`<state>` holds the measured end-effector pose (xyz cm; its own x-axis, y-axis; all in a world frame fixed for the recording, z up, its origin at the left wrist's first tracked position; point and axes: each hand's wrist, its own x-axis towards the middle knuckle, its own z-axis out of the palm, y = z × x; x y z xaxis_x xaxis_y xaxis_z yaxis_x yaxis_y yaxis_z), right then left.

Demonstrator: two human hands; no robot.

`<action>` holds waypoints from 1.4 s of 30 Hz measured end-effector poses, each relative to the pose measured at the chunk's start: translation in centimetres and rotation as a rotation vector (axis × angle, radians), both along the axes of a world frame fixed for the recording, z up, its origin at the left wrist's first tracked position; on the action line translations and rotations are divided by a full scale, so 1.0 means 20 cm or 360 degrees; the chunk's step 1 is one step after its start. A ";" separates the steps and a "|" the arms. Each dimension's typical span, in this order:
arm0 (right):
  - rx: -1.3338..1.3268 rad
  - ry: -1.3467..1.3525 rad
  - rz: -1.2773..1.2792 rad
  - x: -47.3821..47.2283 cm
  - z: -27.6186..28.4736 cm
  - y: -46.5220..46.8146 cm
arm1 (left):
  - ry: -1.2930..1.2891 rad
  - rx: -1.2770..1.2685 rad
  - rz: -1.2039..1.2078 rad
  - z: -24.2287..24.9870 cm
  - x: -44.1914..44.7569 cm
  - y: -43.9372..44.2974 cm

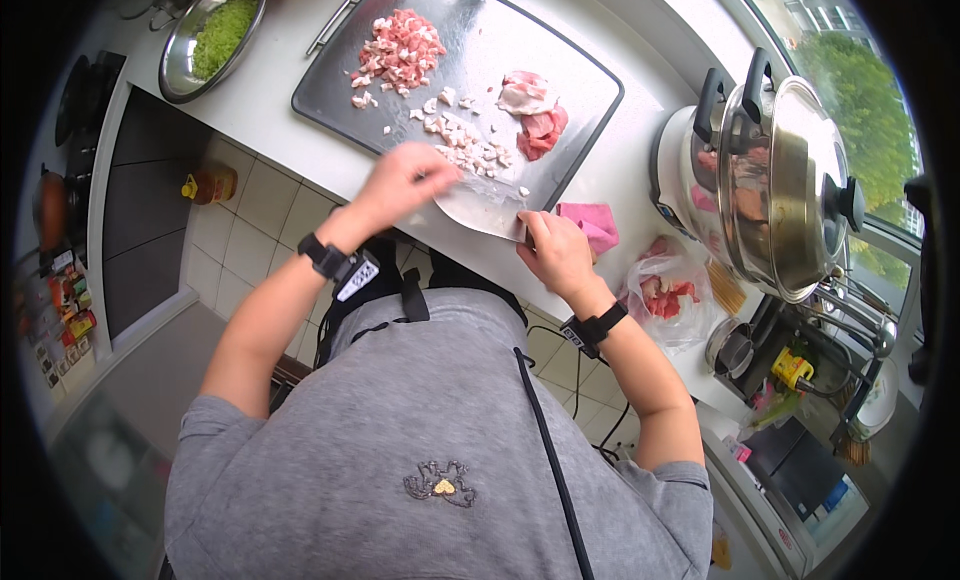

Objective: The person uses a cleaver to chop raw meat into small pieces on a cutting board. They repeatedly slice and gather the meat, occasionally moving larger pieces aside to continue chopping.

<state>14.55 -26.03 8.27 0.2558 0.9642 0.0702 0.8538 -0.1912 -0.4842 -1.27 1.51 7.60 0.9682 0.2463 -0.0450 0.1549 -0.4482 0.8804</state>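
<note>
My right hand (556, 251) grips a broad-bladed cleaver (484, 211) by its handle, which my fingers mostly cover. The blade lies across the near edge of a metal cutting board (487, 32), with bits of residue along its upper edge. At the blade's far end is my left hand (411, 176), blurred, fingers bent; whether it pinches anything is unclear. Just beyond the blade, small cubes of white fat (472, 141) are spread on the board. Diced pink meat (401, 51) forms a pile farther back on the left. Larger uncut meat pieces (536, 118) rest on the right.
A steel bowl (171, 77) of chopped greens (225, 36) stands left. Right of the board are a pink cloth (592, 226), a plastic bag with meat (667, 298) and a lidded steel steamer (795, 182). The sink area (787, 340) lies farther right.
</note>
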 end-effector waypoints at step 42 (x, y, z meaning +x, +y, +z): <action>-0.0424 0.0955 -0.1086 -0.08 0.07 -0.05 | 0.0007 -0.0181 0.0791 -0.17 0.06 0.24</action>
<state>13.04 -27.02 9.65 0.6923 0.5584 -0.4571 0.1392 -0.7248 -0.6747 -0.09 6.34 4.18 0.7350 0.6704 -0.1023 0.3290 -0.2206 0.9182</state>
